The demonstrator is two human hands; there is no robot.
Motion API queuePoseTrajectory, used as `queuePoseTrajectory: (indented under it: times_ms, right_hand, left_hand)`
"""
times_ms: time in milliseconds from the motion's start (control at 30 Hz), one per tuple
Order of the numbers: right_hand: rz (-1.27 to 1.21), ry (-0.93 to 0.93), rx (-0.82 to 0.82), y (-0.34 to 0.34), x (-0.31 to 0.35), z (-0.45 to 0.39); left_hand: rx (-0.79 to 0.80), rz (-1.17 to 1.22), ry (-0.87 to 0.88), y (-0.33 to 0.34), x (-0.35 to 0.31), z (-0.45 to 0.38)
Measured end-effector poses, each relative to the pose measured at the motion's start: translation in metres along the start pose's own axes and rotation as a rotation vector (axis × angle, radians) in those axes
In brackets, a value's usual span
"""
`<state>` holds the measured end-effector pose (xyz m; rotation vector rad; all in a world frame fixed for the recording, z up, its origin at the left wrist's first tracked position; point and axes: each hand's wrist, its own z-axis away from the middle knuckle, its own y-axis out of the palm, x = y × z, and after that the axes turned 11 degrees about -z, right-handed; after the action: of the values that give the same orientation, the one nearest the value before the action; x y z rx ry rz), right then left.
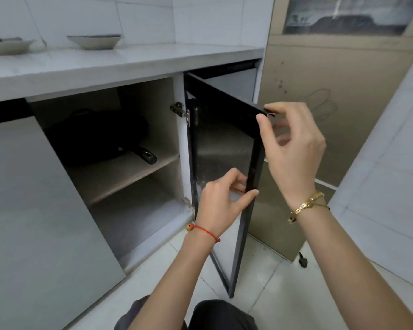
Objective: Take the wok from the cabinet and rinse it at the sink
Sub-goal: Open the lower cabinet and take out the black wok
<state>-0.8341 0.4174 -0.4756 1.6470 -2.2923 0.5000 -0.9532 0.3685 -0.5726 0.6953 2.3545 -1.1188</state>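
The cabinet door [227, 163], black-framed and swung wide open toward the viewer, is taken as the landmark. Nearest, below its bottom corner, dark trousers [222, 315] are seen over a pale tiled floor [267, 289]. The door's free vertical edge is pinched about halfway down by the left hand [221, 203], its fingers [236, 182] curled onto the inner face and the thumb pressed against the outer edge; a red string bracelet [204, 231] is worn at that wrist. The door's upper outer corner is gripped by the right hand [292, 148], the index finger laid over the top edge and the thumb set on the near face, with the other fingers loosely bent behind; a gold bracelet [306, 206] is worn on this wrist. To the right of the door a tan panelled surface [320, 75] is seen, and a dark plug [302, 260] lies on the floor at its foot. Left of the door's hinges, inside the open cabinet [153, 108], the wok [100, 136] is resting on the upper shelf [119, 172], dark, with its handle pointed toward the door. Above the door the table [105, 65] is seen, and farthest back two shallow bowls [94, 41] are set on it against a white tiled wall [141, 17].
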Motion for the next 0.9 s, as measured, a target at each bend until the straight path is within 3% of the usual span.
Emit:
queuePoseTrajectory:
  times_ms: [467,633,900]
  right_hand:
    - [0.272,-0.143,0.037,-0.028,-0.082,-0.026]
    - [0.309,-0.119,0.056,-0.035,-0.113,-0.038]
    - [0.417,-0.132,0.049,-0.038,-0.15,-0.054]
  left_hand:
    - [-0.04,-0.033,0.028,0.082,-0.019,-0.044]
    - [0.083,0.124,0.062,0.098,-0.018,-0.058]
    - [0.257,0.017,0.196,0.129,-0.016,-0.072]
